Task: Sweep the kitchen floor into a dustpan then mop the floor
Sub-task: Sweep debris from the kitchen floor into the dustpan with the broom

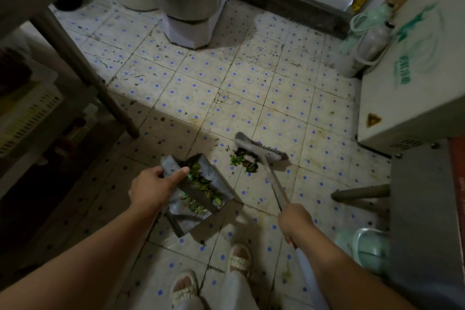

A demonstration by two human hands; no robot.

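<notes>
**Gathering scraps toward the pan**

Sweeping is nearing its end here, judging by the load. The left hand (151,189) is gripping the dustpan (198,191) by its back wall, fingers (180,174) curled over the edge, tilting it so the green scraps already inside are staying put. The right hand (294,221) is wrapping its fingers round the broom (261,150) handle, and the head is sitting just behind a small pile (245,161) of scraps, placed to drag it toward the pan's mouth nearby. Dark specks are dotting the floor (251,78). Green print on the white cabinet (412,58) is too blurred to read; a yellow warning triangle (374,119) is showing lower down.
</notes>
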